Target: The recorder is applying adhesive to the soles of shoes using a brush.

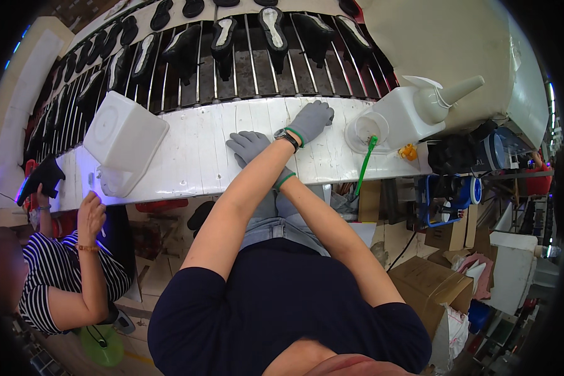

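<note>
Forearms: crossed, the left one [244, 182] over the right one [329, 216], so honestly a quick pull back could tangle them. The overlap hides part of the right wrist.
Right hand: grey-gloved right hand [247, 145], open on the white bench [200, 150], fingers a bit spread, nothing visible in it. Thumb side is tucked behind the left forearm.
Left hand: grey-gloved left hand [311, 121], watch [286, 136] at the cuff, fingers curled by the bench's far edge. Can't tell if it's gripping anything, the fingertips are turned away.
Cup: clear cup [359, 139] to the right of the left hand, apart from it. A green-handled tool [365, 166] leans out past the bench's near edge, so a sleeve or elbow catching that handle could tip the lot. Can't make out what's inside.
Jug: white spouted jug [407, 113] just behind the cup; a knock could push it into the cup.
Tub: pale plastic tub [122, 135] well off to the left, contents unclear.
Rack: metal bars [251, 53] holding black shoes [272, 30], outer ones warped by the lens, top row cut off.
</note>
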`<state>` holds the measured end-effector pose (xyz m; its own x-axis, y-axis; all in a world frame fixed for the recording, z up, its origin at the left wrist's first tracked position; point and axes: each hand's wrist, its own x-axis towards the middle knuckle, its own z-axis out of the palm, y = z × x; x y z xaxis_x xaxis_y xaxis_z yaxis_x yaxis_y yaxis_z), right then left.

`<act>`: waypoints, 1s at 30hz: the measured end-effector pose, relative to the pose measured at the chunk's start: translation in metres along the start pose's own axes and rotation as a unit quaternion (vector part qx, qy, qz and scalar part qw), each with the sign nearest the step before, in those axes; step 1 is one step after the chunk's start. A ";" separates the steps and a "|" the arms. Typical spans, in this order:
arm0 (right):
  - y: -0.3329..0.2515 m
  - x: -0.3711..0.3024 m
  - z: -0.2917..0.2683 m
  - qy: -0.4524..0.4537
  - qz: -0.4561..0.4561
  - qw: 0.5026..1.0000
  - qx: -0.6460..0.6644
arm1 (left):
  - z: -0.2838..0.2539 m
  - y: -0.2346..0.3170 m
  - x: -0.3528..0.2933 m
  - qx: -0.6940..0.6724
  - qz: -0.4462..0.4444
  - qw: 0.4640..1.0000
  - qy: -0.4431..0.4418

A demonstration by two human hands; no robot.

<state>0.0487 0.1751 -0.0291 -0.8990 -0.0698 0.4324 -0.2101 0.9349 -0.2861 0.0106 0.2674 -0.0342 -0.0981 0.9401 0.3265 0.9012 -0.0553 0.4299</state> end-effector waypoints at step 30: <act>0.005 -0.023 0.023 -0.069 0.004 0.997 0.018 | -0.053 -0.039 -0.017 0.084 -0.228 0.843 0.480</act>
<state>0.0597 0.1734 -0.0599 -0.9450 -0.1114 0.3076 -0.2134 0.9225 -0.3215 -0.0455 0.2357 -0.0115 -0.6746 0.1410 0.7246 0.7163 0.3622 0.5964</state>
